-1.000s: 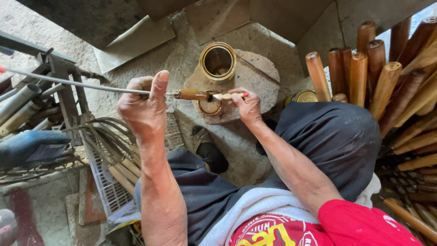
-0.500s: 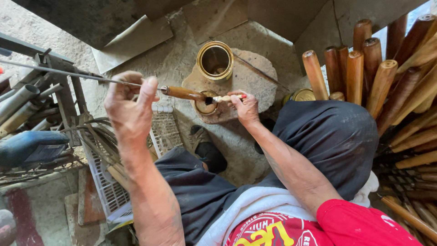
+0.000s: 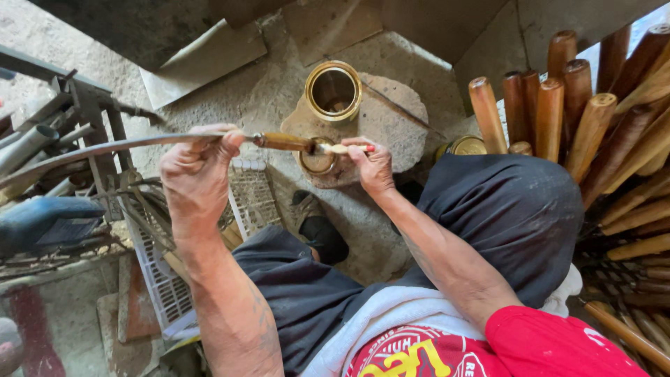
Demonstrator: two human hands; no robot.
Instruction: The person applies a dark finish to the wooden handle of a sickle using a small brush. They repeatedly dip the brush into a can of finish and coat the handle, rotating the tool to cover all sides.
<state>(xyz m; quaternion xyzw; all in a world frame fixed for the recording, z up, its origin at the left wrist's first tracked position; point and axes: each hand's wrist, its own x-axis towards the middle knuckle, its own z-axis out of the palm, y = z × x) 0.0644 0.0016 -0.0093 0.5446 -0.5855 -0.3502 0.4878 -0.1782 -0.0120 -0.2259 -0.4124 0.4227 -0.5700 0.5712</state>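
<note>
My left hand [image 3: 199, 174] grips a long thin metal blade [image 3: 84, 150] just behind its brown wooden handle [image 3: 283, 142], holding it level. My right hand [image 3: 370, 164] pinches a small brush [image 3: 342, 148] whose bristles touch the end of that handle. Right below the brush sits a small open tin lid with varnish [image 3: 317, 164] on a flat stone [image 3: 391, 122]. A larger open brass-coloured can [image 3: 333, 91] stands on the stone just beyond it.
Many brown wooden handles [image 3: 593, 132] lean in a pile at the right. Another can [image 3: 464, 146] sits beside my right knee. A white wire rack [image 3: 251, 199] and metal scrap with a blue power tool [image 3: 49, 223] lie at the left. Concrete floor and flat boards lie ahead.
My left hand has slid back along the blade and turned it, palm now facing down. The right hand keeps the brush at the handle's end, barely shifted.
</note>
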